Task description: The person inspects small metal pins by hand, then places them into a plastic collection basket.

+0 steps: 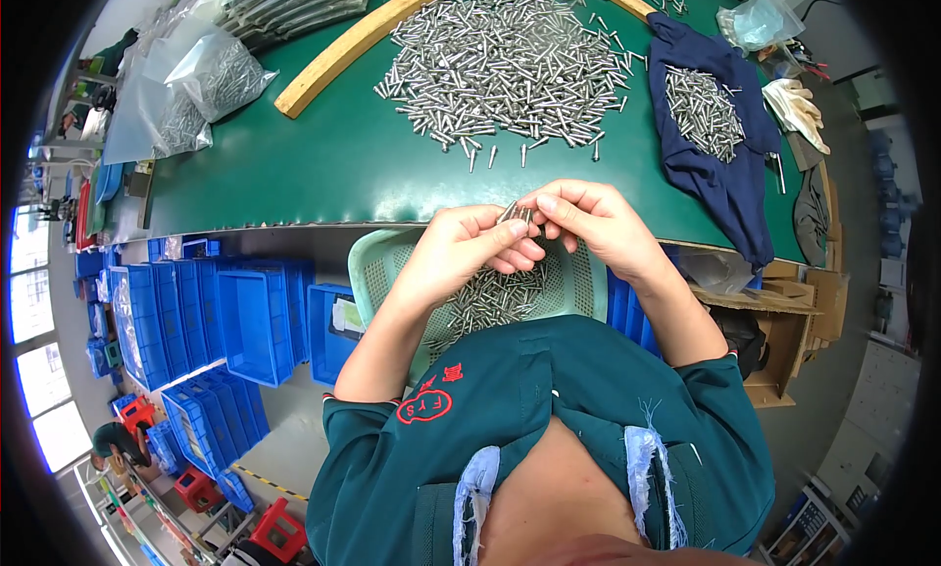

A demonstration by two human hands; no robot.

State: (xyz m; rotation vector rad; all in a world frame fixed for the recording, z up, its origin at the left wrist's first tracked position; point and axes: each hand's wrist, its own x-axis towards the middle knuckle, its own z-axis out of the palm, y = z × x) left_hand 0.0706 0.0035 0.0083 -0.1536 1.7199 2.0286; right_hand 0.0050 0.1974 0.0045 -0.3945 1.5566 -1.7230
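My left hand [480,241] and my right hand [585,223] meet at the near edge of the green table [294,179]. Between their fingers are a few small metal pins [516,213], tapered and silvery; my left fingers curl under them and my right thumb and fingertips pinch at them. Below my hands is a pale green plastic basket [372,262] with many like pins [495,301] inside. Beyond my hands, a wide heap of the same metal pins [505,66] is spread on the table, with a few lying loose at its near side.
Wooden strips [368,42] border the heap. Clear bags of pins [221,81] lie at the left. On the right are a navy cloth [676,140] bearing more pins and a white glove [796,110]. Blue crates [260,316] stand lower left; cardboard boxes [784,321] sit lower right.
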